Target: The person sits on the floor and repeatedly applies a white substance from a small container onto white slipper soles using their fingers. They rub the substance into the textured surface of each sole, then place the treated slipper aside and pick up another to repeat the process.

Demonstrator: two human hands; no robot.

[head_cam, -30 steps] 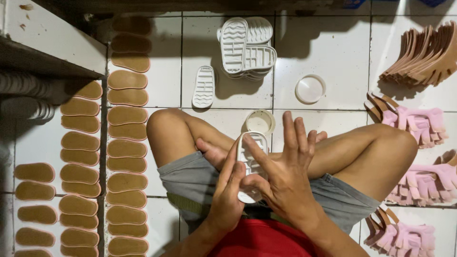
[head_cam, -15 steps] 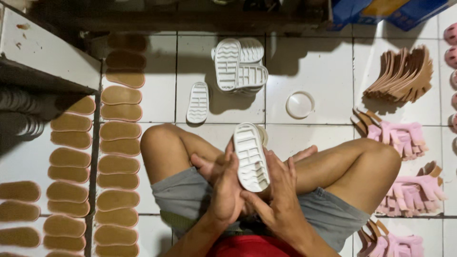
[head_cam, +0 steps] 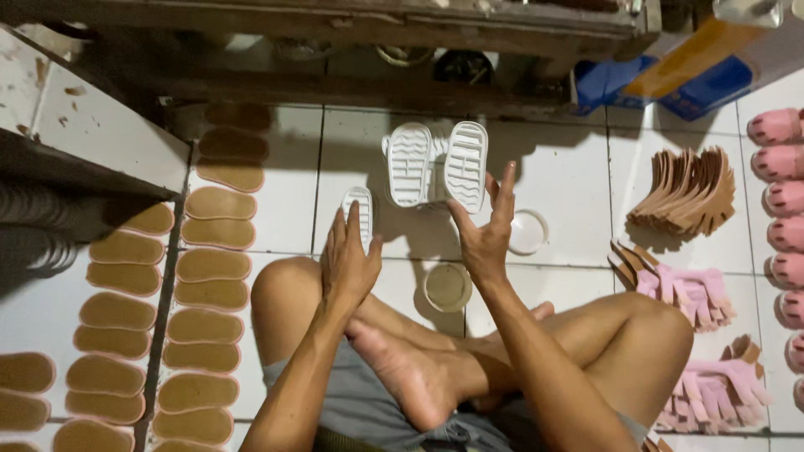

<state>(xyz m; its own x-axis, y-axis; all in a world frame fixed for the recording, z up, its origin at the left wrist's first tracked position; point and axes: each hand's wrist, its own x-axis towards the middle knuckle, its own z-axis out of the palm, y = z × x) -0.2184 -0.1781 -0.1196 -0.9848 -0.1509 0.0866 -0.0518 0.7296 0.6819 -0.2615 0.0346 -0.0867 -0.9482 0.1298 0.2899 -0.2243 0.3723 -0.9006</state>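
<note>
Two open hands raised over white soles

Two white shoe soles (head_cam: 437, 165) stand tread-up on the tiled floor (head_cam: 276, 167), leaning together, ahead of the person's crossed legs. The right hand (head_cam: 486, 230) is lifted just below and beside the right-hand sole, palm up, fingers spread wide and holding nothing; whether its fingertips touch the sole cannot be told. The left hand (head_cam: 350, 259) is raised too, fingers straight and close together, empty, its tips covering the lower end of a single white sole (head_cam: 358, 208) lying flat on the tiles.

Between the forearms sits a small round bowl (head_cam: 448, 287), with a white lid (head_cam: 529, 232) just beyond the right hand. Rows of tan insoles (head_cam: 209, 264) cover the floor at left. Pink straps (head_cam: 691, 293) and a fan of tan pieces (head_cam: 687, 194) lie at right. A dark wooden bench (head_cam: 377, 33) closes the far side.
</note>
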